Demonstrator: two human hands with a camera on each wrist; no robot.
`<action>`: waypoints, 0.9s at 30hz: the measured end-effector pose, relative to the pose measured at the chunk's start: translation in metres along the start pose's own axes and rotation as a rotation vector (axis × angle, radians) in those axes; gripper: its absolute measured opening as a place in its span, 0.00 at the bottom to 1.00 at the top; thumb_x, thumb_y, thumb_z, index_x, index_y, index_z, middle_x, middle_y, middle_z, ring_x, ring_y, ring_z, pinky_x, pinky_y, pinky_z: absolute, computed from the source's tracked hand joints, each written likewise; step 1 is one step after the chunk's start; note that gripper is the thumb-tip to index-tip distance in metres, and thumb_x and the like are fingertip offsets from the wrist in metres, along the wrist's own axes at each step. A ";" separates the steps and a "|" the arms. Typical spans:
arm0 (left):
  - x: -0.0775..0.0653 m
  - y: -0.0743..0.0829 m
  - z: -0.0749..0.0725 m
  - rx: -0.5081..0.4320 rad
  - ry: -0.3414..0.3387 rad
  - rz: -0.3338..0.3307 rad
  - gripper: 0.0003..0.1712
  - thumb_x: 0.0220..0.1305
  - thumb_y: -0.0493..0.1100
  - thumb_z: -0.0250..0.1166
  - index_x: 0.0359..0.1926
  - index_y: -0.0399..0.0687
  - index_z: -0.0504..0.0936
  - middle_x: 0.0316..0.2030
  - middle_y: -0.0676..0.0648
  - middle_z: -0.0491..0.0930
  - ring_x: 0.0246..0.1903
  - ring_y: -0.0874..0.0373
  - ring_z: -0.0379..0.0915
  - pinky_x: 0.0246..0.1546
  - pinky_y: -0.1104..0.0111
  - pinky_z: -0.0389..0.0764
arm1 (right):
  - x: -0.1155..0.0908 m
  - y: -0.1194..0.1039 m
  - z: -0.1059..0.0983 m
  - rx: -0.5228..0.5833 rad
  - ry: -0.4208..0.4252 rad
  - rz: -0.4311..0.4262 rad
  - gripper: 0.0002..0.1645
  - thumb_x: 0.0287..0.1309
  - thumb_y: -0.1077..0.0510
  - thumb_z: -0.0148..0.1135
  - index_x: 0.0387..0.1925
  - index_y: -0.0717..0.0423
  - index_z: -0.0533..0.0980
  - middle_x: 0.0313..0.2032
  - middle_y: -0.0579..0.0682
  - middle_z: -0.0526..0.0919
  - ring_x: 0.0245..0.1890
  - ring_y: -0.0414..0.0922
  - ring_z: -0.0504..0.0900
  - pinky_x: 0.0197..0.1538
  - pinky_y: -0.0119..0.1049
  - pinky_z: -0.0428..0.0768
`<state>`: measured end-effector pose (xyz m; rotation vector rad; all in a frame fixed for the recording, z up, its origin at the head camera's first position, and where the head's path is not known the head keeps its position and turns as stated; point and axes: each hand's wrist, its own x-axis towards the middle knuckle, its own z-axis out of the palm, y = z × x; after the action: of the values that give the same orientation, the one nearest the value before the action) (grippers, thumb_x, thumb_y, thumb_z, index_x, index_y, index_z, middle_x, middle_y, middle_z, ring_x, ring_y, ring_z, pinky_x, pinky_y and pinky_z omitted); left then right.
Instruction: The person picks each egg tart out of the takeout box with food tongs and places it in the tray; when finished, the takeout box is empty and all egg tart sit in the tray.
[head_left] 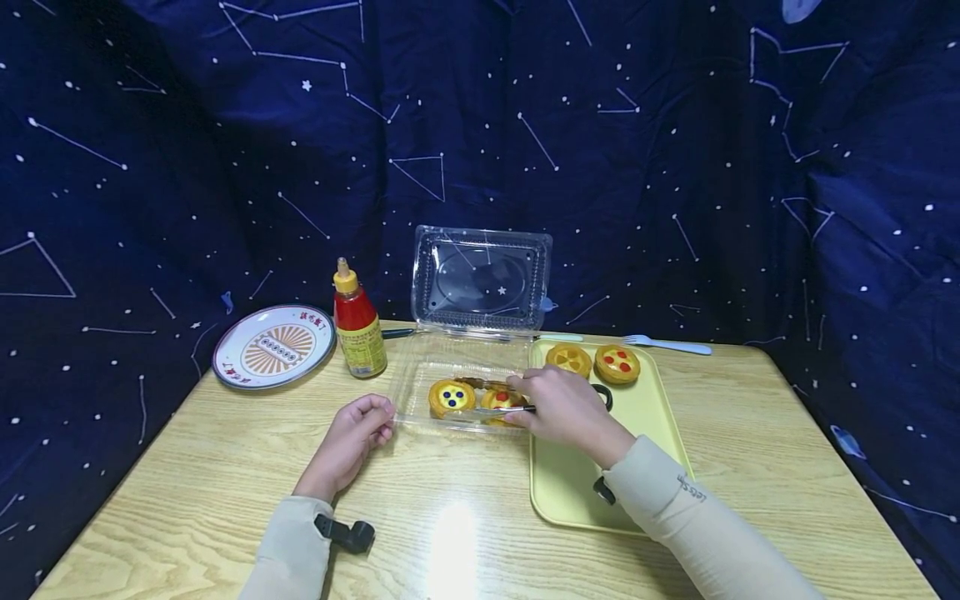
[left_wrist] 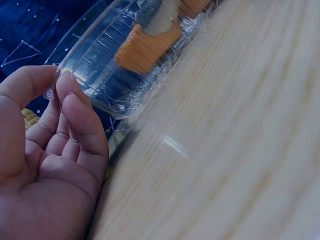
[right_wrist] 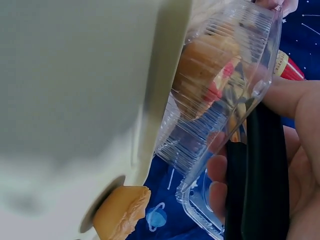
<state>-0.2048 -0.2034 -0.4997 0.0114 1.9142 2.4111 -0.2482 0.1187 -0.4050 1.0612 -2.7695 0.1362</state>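
Note:
In the head view a clear plastic clamshell box [head_left: 408, 392] stands with its lid [head_left: 482, 279] raised at the back. My left hand [head_left: 351, 440] pinches the box's left rim between thumb and fingers. Black-handled tongs [right_wrist: 265, 170] are gripped in my right hand [head_left: 562, 408], which reaches over the box's right side. Their tips straddle a tart with red dots [head_left: 497, 400] inside the box, partly covered by hand and tongs. To its left, in the same box, sits a tart with blue dots [head_left: 452, 398].
A yellow tray [head_left: 585, 492] lies right of the box, bearing a red-dotted tart [head_left: 617, 365] and a plain-topped one [head_left: 568, 360]. Behind it rests a light blue fork [head_left: 667, 344]. Left of the box stand a red sauce bottle [head_left: 361, 325] and a patterned plate [head_left: 273, 346].

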 end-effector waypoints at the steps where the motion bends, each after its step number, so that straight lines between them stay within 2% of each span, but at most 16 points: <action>1: 0.000 0.000 0.000 -0.002 0.003 -0.002 0.03 0.69 0.35 0.59 0.39 0.37 0.74 0.30 0.48 0.75 0.27 0.61 0.72 0.27 0.75 0.75 | -0.001 0.000 0.000 0.005 0.006 0.003 0.30 0.55 0.38 0.70 0.54 0.49 0.81 0.46 0.48 0.85 0.42 0.50 0.84 0.39 0.47 0.82; 4: -0.001 0.001 0.000 -0.005 0.006 -0.007 0.03 0.69 0.35 0.59 0.39 0.37 0.74 0.30 0.48 0.75 0.27 0.61 0.72 0.27 0.75 0.75 | -0.003 0.001 0.001 0.026 0.030 0.020 0.31 0.56 0.38 0.69 0.56 0.49 0.80 0.50 0.50 0.84 0.47 0.51 0.83 0.42 0.48 0.82; 8: -0.001 0.001 0.001 -0.004 0.002 -0.004 0.03 0.69 0.34 0.59 0.39 0.37 0.74 0.30 0.48 0.75 0.27 0.61 0.72 0.27 0.75 0.75 | -0.008 0.002 -0.001 0.061 0.074 0.044 0.31 0.56 0.39 0.69 0.58 0.48 0.80 0.51 0.51 0.84 0.49 0.51 0.83 0.46 0.48 0.82; 18: -0.001 0.002 0.002 0.000 0.001 -0.008 0.03 0.69 0.35 0.59 0.39 0.37 0.74 0.30 0.48 0.75 0.27 0.61 0.72 0.27 0.75 0.75 | -0.023 0.005 -0.014 0.077 0.156 0.095 0.32 0.56 0.38 0.68 0.58 0.47 0.80 0.50 0.53 0.84 0.47 0.52 0.83 0.43 0.49 0.82; 24: -0.001 0.002 0.002 0.001 0.005 -0.009 0.04 0.69 0.34 0.58 0.40 0.35 0.74 0.30 0.48 0.75 0.27 0.61 0.72 0.28 0.75 0.75 | -0.034 0.010 -0.021 0.059 0.195 0.121 0.33 0.53 0.39 0.71 0.59 0.47 0.79 0.51 0.53 0.84 0.50 0.53 0.82 0.45 0.51 0.81; 27: -0.001 0.002 0.002 0.003 0.011 -0.010 0.04 0.69 0.34 0.58 0.40 0.36 0.74 0.30 0.48 0.75 0.27 0.61 0.71 0.28 0.75 0.75 | -0.041 0.014 -0.025 0.039 0.220 0.128 0.33 0.53 0.39 0.72 0.58 0.48 0.80 0.49 0.53 0.84 0.47 0.53 0.83 0.42 0.50 0.82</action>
<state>-0.2036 -0.2021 -0.4977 -0.0104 1.9177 2.4071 -0.2240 0.1595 -0.3887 0.8224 -2.6424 0.3050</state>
